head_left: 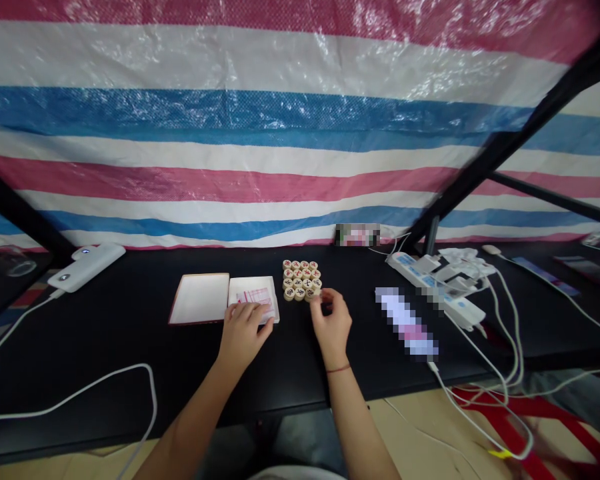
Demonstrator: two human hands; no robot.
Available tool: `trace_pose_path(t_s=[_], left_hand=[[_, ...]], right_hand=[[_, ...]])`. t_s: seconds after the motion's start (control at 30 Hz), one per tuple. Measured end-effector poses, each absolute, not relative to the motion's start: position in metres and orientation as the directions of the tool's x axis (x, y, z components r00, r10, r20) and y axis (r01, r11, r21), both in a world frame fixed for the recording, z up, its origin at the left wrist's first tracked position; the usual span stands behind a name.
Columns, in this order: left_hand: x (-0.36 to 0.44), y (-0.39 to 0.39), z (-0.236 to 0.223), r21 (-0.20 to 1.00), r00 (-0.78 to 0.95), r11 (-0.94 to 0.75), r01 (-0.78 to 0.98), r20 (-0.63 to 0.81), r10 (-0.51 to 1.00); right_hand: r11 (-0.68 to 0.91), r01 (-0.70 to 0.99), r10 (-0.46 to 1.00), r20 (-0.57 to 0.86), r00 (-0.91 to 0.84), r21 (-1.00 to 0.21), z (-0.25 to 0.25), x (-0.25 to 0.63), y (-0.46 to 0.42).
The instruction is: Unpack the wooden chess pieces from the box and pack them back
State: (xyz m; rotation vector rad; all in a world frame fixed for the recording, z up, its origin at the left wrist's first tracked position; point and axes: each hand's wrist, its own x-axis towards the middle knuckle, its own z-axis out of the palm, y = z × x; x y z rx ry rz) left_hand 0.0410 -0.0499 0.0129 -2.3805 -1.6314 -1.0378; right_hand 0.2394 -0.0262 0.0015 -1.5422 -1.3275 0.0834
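Observation:
Round Chinese chess pieces [301, 273] with red and black characters stand in tidy rows, apparently stacked, on the black table. My right hand [332, 320] is at the near right corner of this block, thumb and fingers pinched on a chess piece [317, 292] that they partly cover. To the left lies an open box with a white lid interior [200, 300] and a white tray [275, 308]. Pink-and-white printed paper [255, 298] rests in the tray. My left hand [245, 328] lies over the tray's near edge, fingers spread on the paper and holding nothing.
A white power strip [443, 287] with plugs and trailing cables is on the right, beside a pixelated phone-like object [405, 323] on a cable. A white device [87, 267] with a cable sits at left. Striped sheeting [230, 167] hangs behind the table.

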Motion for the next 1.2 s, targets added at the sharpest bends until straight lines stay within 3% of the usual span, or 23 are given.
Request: trace_pose_path(t_s=[0.13, 0.37, 0.63, 0.9, 1.03, 1.13, 1.2], left_hand=[[0.039, -0.057, 0.013, 0.304, 0.156, -0.375, 0.876, 0.557, 0.816], [0.039, -0.058, 0.016, 0.354, 0.098, -0.340, 0.871, 0.553, 0.828], [0.040, -0.060, 0.017, 0.331, 0.036, -0.234, 0.914, 0.509, 0.860], [0.040, -0.057, 0.008, 0.346, 0.087, -0.267, 0.899, 0.458, 0.885], [0.037, -0.056, 0.013, 0.372, 0.046, -0.268, 0.889, 0.509, 0.860], [0.029, -0.052, 0.018, 0.410, -0.054, -0.215, 0.886, 0.553, 0.832], [0.022, -0.048, 0.018, 0.430, -0.124, -0.148, 0.891, 0.543, 0.831]], right_hand=[[0.028, 0.748, 0.690, 0.554, 0.466, -0.664, -0.005, 0.257, -0.021], [0.033, 0.825, 0.759, 0.551, 0.346, -0.564, -0.017, 0.262, -0.017], [-0.003, 0.833, 0.813, 0.483, 0.324, -0.553, -0.019, 0.262, -0.016], [-0.025, 0.810, 0.840, 0.427, 0.334, -0.585, -0.020, 0.264, -0.016], [-0.028, 0.810, 0.794, 0.479, 0.374, -0.586, -0.012, 0.262, -0.018], [0.083, 0.818, 0.758, 0.569, 0.319, -0.569, 0.007, 0.247, -0.018], [0.259, 0.801, 0.795, 0.590, 0.140, -0.540, 0.022, 0.229, -0.016]])
